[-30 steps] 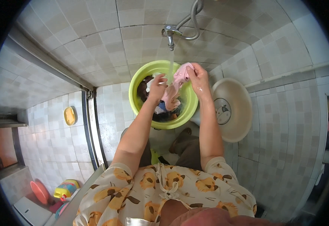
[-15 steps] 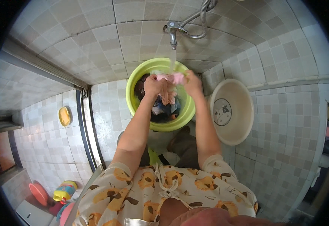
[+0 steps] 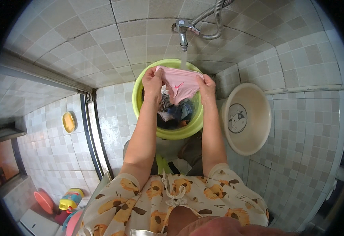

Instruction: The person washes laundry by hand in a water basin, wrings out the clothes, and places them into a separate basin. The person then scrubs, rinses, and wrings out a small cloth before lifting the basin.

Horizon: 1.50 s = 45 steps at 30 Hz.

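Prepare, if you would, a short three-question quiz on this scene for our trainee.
1. True or false: the left hand and the right hand both hold the pink cloth.
2. What is pictured inside the beige basin? A. a fish; B. a cow's head; C. a flower.
3. Fill in: water falls from the ____ toward the green tub.

Key: 1. True; 2. B; 3. tap.

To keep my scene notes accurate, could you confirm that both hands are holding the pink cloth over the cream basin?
Not quite: the head view shows the left hand and right hand holding the pink cloth over the yellow-green tub; the cream basin is to the right.
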### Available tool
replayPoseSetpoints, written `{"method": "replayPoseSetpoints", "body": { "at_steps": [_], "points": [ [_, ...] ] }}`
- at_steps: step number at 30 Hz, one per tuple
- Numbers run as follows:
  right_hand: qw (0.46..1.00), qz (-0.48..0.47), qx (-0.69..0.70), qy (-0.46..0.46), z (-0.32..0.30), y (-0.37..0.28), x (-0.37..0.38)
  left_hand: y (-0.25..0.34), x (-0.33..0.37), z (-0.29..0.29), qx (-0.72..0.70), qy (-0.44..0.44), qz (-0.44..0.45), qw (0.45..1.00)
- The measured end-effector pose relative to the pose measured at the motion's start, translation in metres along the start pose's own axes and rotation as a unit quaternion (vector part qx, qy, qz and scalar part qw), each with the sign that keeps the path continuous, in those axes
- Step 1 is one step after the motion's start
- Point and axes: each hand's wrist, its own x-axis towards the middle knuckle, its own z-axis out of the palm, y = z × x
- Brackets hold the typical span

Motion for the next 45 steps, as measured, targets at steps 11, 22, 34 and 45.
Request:
{"method": "replayPoseSetpoints", "body": {
  "at_steps": [11,22,34,45],
  "points": [
    [0.956,0.088,0.277,-0.042,0.059,0.0,0.006,-0.032,-0.006,0.022,-0.14,0.017,-0.281,0.949],
    [0.893,-0.128,-0.427,0.06,0.09,0.022,-0.013,-0.085,0.019,-0.017,-0.208,-0.242,-0.257,0.912],
    [0.751,-0.124,-0.631,0.15,0.047,0.085,0.002,-0.027,-0.012,0.012,0.055,0.041,-0.232,0.97],
    [0.978,0.122,0.167,0.025,0.043,0.198,0.033,-0.036,-0.014,0.017,0.055,0.023,-0.216,0.975]
  ]
}}
